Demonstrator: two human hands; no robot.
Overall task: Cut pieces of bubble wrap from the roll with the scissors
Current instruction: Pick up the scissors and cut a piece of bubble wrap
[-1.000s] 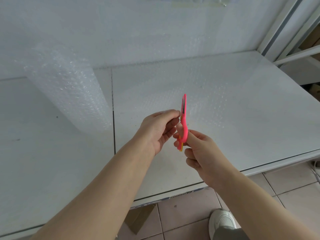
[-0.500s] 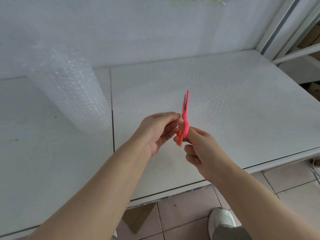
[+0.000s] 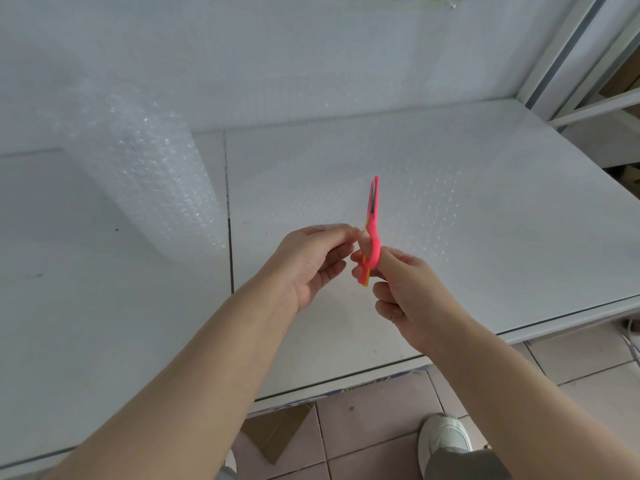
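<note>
A roll of clear bubble wrap (image 3: 145, 174) stands upright on the white table (image 3: 104, 306) at the left. Its loose sheet (image 3: 433, 202) stretches to the right, low over the table. My right hand (image 3: 408, 292) holds pink scissors (image 3: 374, 209) by the handles, with the blades nearly closed and pointing away from me. Just left of the scissors, my left hand (image 3: 311, 261) is pinched at the sheet's near edge. The clear film between its fingers is hard to make out.
A white wall backs the table. A metal shelf frame (image 3: 568, 64) rises at the right corner. Below the table's front edge lie tiled floor, a piece of cardboard (image 3: 277, 434) and my white shoe (image 3: 445, 441).
The scissors and both hands have crept a little farther from me along the sheet. The blades have stayed almost closed, and the roll has not moved.
</note>
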